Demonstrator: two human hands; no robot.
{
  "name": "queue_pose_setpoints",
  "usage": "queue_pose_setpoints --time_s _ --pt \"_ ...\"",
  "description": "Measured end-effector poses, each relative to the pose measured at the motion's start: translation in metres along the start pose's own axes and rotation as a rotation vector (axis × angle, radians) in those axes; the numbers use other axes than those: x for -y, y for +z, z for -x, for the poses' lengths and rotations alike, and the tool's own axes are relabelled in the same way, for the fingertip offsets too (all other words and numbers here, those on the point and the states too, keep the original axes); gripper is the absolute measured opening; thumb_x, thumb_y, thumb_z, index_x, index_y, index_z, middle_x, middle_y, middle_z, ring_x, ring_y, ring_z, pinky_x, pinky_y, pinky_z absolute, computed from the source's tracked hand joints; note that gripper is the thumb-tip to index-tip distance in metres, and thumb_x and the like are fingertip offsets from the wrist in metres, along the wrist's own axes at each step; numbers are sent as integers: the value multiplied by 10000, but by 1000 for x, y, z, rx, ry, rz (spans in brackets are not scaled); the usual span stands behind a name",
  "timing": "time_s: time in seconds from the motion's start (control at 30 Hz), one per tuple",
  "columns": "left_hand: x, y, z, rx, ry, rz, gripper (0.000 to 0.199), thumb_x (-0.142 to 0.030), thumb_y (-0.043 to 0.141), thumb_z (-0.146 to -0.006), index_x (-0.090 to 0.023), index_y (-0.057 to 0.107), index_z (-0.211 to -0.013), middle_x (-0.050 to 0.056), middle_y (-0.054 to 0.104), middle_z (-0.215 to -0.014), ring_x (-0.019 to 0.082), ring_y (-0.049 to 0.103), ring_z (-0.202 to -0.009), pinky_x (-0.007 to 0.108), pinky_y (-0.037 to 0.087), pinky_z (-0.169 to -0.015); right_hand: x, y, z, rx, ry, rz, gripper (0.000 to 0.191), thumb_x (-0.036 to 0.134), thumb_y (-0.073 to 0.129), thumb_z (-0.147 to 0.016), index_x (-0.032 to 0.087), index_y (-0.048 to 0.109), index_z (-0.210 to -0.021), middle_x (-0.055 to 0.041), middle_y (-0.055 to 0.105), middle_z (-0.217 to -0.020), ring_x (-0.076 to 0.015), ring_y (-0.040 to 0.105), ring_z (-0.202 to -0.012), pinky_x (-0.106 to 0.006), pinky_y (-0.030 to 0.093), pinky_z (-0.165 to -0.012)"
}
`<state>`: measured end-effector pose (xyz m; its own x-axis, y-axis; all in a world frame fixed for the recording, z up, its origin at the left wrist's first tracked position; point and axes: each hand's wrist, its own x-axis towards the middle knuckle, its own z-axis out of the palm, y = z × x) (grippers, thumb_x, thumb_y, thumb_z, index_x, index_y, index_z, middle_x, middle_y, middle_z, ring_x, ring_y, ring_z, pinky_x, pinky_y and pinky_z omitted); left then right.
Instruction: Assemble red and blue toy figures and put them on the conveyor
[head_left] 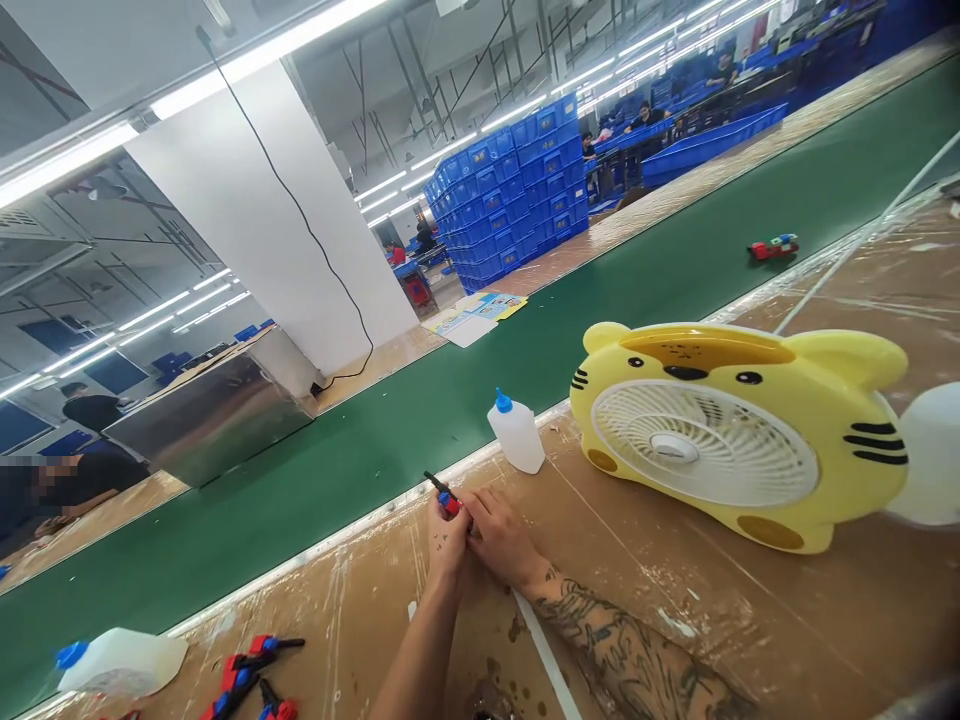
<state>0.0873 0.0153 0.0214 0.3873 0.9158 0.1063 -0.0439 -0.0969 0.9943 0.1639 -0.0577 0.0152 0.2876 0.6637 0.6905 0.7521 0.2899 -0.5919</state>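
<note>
My left hand [448, 545] and my right hand [501, 535] meet on the brown cardboard-covered bench [675, 640], close to the belt's edge. Together they pinch a small red, blue and black toy part [447, 497], whose black tip sticks up and to the left. A small white glue bottle with a blue cap [516, 433] stands just beyond the hands. A yellow tiger-shaped desk fan [739, 430] sits to the right of the bottle.
A green conveyor belt [420, 420] runs diagonally past the bench, carrying a red and blue toy [772, 247] far right. Another bottle [120, 662] and several red-blue toy parts [251, 675] lie lower left. Blue crates [517, 190] are stacked behind; other people work at the far benches.
</note>
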Motion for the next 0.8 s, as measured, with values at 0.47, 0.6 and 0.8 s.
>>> queue_pose_setpoints --time_s 0.47,0.6,0.8 --pt "-59 -102 -173 66 -109 -1113 647 -176 779 -480 -167 554 -1086 87 678 -898 331 633 -965 356 455 -796 -15 -4 -6 99 231 2 583 345 717 -775 182 499 -1290 -127 625 -1146 -315 566 -1041 -460 411 -914" --pt "-50 -111 -194 140 -267 -1306 548 -158 760 -466 -170 555 -974 38 676 -695 301 678 -766 333 472 -680 -16 -5 -7 135 225 5 437 365 672 -811 188 555 -1194 -102 660 -1066 -287 593 -965 -428 395 -873" --pt "-26 -105 -194 113 -291 -1354 566 -318 762 -577 -130 519 -1053 109 710 -802 314 685 -833 324 475 -653 -18 -5 -7 189 236 0 276 386 587 -872 198 595 -1073 -46 669 -899 -238 604 -841 -373 367 -795"
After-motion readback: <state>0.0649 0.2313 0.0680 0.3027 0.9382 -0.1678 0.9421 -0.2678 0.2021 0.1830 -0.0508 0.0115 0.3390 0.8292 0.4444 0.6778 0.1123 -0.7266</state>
